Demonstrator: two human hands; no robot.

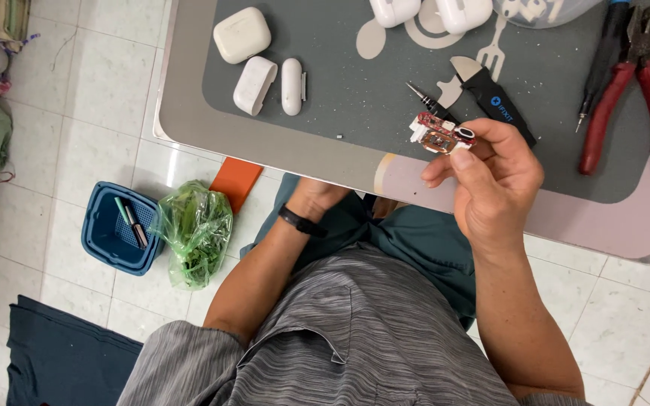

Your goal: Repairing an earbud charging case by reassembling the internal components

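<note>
My right hand holds a small red circuit board with a copper coil and white plastic piece, pinched between thumb and fingers above the table's near edge. My left hand is down below the table edge; only its wrist with a black band shows, fingers hidden under the table. On the grey mat lie a white earbud case and two white case shell halves.
A black-handled pry tool, a thin screwdriver and red-handled pliers lie on the mat at right. More white cases sit at the far edge. On the floor: a blue basket, a green plastic bag, an orange piece.
</note>
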